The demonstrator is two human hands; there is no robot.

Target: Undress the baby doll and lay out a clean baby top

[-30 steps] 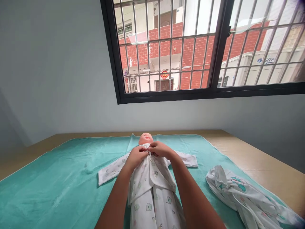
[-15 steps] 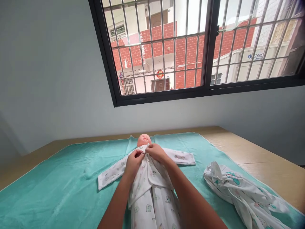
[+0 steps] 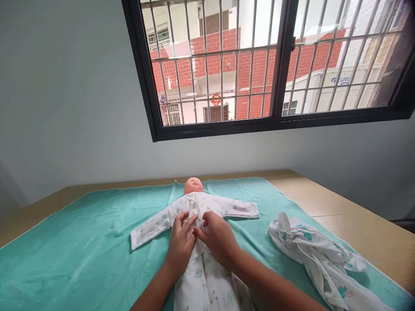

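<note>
A baby doll (image 3: pixel 193 185) lies on its back, dressed in a white printed baby shirt (image 3: pixel 240 208) with both sleeves stretched out sideways. White printed trousers (image 3: pixel 198 280) cover the lower body. My left hand (image 3: pixel 182 237) is on the shirt front at the chest, its bent fingers and thumb closed on the cloth edge. Beside it, my right hand (image 3: pixel 216 235) pinches the shirt front with curled fingers. What exactly lies between the fingertips is partly hidden. Above the hands, the shirt's front edges meet below the neck.
A turquoise blanket (image 3: pixel 97 229) is spread under the doll over a wooden table (image 3: pixel 324 203). To the right lies a crumpled white printed garment (image 3: pixel 311 246). Behind the table are a wall (image 3: pixel 81 108) and a barred window with a dark frame (image 3: pixel 214 130).
Both hands have moved from the shirt's neckline down to its mid-chest. The upper shirt front, covered before, now shows. The view has shifted slightly.
</note>
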